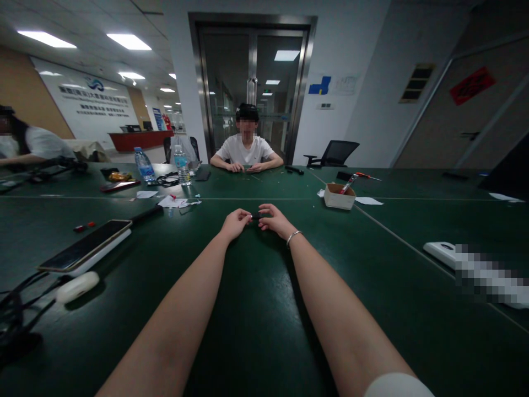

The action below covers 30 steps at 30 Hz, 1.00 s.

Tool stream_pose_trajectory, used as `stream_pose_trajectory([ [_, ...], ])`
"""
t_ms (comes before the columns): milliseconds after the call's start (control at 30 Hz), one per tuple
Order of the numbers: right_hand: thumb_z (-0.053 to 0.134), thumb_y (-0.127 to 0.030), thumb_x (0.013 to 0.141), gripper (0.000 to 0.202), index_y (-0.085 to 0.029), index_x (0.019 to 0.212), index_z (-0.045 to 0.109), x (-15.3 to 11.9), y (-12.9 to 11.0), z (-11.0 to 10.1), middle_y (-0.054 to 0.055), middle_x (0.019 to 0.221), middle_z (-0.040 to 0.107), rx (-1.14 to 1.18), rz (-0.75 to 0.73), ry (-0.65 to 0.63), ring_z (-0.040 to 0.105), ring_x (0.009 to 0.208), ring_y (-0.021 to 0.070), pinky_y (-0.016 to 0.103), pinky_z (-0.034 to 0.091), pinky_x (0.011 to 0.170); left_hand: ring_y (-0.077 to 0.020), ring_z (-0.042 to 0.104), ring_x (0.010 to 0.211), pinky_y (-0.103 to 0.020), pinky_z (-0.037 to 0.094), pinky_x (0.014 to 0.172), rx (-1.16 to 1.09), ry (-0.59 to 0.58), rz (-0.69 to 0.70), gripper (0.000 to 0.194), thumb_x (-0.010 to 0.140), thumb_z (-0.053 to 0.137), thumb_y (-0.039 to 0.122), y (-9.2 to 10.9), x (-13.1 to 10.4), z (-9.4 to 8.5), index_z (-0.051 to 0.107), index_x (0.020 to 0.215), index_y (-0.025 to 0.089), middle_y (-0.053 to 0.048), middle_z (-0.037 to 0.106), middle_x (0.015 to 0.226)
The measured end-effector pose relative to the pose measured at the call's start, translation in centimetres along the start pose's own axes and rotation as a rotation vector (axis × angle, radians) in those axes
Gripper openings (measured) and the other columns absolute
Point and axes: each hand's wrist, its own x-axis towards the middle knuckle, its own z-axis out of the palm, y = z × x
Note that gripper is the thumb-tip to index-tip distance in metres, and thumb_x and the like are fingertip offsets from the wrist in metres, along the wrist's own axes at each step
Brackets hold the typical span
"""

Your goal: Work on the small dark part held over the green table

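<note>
Both my arms reach forward over the green table (pixel 256 298). A small dark object (pixel 255 216) sits between my hands. My left hand (pixel 237 223) pinches its left end, where a light-coloured tip shows at the fingertips. At its right end, my right hand (pixel 276 221) has thumb and fingers curved apart around it, the fingertips close to the object. Whether the right fingers press on it is too small to tell. A silver bracelet (pixel 293 238) circles my right wrist.
A small box (pixel 339 197) stands ahead to the right. Phone (pixel 86 245), white case (pixel 77 287) and cables (pixel 25 309) lie left. Bottles (pixel 144 165) stand far left. Right is a white device (pixel 475 270). A person (pixel 247 148) sits opposite.
</note>
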Motion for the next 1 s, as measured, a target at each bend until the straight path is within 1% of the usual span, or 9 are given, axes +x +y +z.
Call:
stream_pose_trajectory([
  [67, 0.065, -0.006, 0.078, 0.042, -0.021, 0.113, 0.047, 0.0, 0.0, 0.0, -0.001, 0.084, 0.059, 0.019, 0.016, -0.004, 0.063, 0.051, 0.0058, 0.014, 0.052, 0.047, -0.0158, 0.065, 0.079, -0.033, 0.05, 0.08, 0.005, 0.0, -0.002, 0.016, 0.08, 0.06, 0.025, -0.1, 0.1, 0.0, 0.062, 0.093, 0.015, -0.007, 0.069, 0.083],
  [200, 0.049, -0.022, 0.094, 0.011, -0.012, 0.098, 0.052, 0.3, -0.2, 0.2, 0.001, 0.064, 0.059, -0.071, 0.116, -0.001, 0.056, 0.042, 0.0066, 0.014, 0.047, 0.038, -0.0158, 0.065, 0.081, -0.033, 0.05, 0.079, -0.01, -0.009, 0.009, 0.016, 0.079, 0.061, 0.026, -0.4, 0.2, 0.0, 0.063, 0.092, 0.016, -0.006, 0.069, 0.085],
  [267, 0.049, -0.015, 0.092, 0.008, -0.013, 0.101, 0.051, 0.3, -0.2, 0.3, 0.001, 0.068, 0.059, -0.072, 0.093, 0.019, 0.056, 0.042, 0.006, 0.014, 0.047, 0.038, -0.0159, 0.065, 0.08, -0.033, 0.05, 0.079, -0.016, -0.006, 0.012, 0.016, 0.079, 0.061, 0.025, -0.4, 0.2, 0.0, 0.062, 0.092, 0.015, -0.006, 0.069, 0.084],
  [367, 0.058, -0.003, 0.083, 0.036, -0.018, 0.113, 0.046, 0.1, -0.3, 0.3, -0.001, 0.08, 0.061, -0.004, 0.048, 0.029, 0.061, 0.048, 0.0066, 0.016, 0.052, 0.044, -0.0157, 0.065, 0.079, -0.033, 0.05, 0.079, -0.015, 0.0, 0.008, 0.015, 0.079, 0.061, 0.025, -0.4, 0.2, 0.0, 0.062, 0.092, 0.016, -0.005, 0.069, 0.082],
  [400, 0.059, -0.004, 0.083, 0.037, -0.018, 0.114, 0.046, 0.1, -0.3, 0.4, -0.001, 0.079, 0.061, 0.004, 0.056, 0.028, 0.062, 0.049, 0.0072, 0.017, 0.053, 0.046, -0.0156, 0.065, 0.079, -0.032, 0.05, 0.079, -0.015, 0.001, 0.006, 0.015, 0.08, 0.06, 0.025, -0.3, 0.2, 0.1, 0.062, 0.092, 0.016, -0.005, 0.069, 0.082],
  [533, 0.05, -0.017, 0.093, 0.009, -0.011, 0.099, 0.053, 0.2, -0.3, 0.5, 0.0, 0.061, 0.059, -0.069, 0.11, 0.028, 0.057, 0.043, 0.0075, 0.016, 0.049, 0.041, -0.0151, 0.065, 0.08, -0.031, 0.049, 0.079, -0.011, -0.002, -0.001, 0.015, 0.081, 0.058, 0.024, 0.1, -0.1, 0.0, 0.061, 0.092, 0.015, -0.006, 0.069, 0.084],
  [667, 0.053, -0.009, 0.09, 0.011, -0.012, 0.099, 0.056, 0.2, -0.2, 0.4, -0.001, 0.062, 0.06, -0.051, 0.063, 0.008, 0.056, 0.043, 0.0058, 0.014, 0.048, 0.042, -0.0164, 0.063, 0.08, -0.032, 0.047, 0.078, 0.204, -0.006, -0.02, 0.022, 0.084, 0.052, 0.033, 0.8, -0.5, -0.1, 0.062, 0.094, 0.017, -0.005, 0.069, 0.085],
  [833, 0.055, -0.006, 0.087, 0.014, -0.012, 0.099, 0.06, -0.1, -0.2, 0.3, -0.001, 0.063, 0.06, -0.018, 0.053, 0.005, 0.056, 0.045, 0.0052, 0.014, 0.049, 0.044, -0.0202, 0.059, 0.084, -0.033, 0.044, 0.079, 0.54, 0.011, 0.021, 0.04, 0.09, 0.036, 0.042, 1.6, -0.9, -0.1, 0.066, 0.079, 0.017, -0.009, 0.066, 0.09],
  [1000, 0.053, -0.006, 0.089, 0.012, -0.011, 0.098, 0.06, 0.2, 0.0, 0.4, -0.001, 0.061, 0.06, -0.009, 0.076, 0.036, 0.056, 0.045, 0.0058, 0.015, 0.05, 0.045, -0.0189, 0.059, 0.093, -0.032, 0.045, 0.084, 0.417, 0.015, 0.092, 0.033, 0.09, 0.038, 0.037, 1.0, -0.7, -0.1, 0.066, 0.094, 0.019, -0.007, 0.066, 0.099],
])
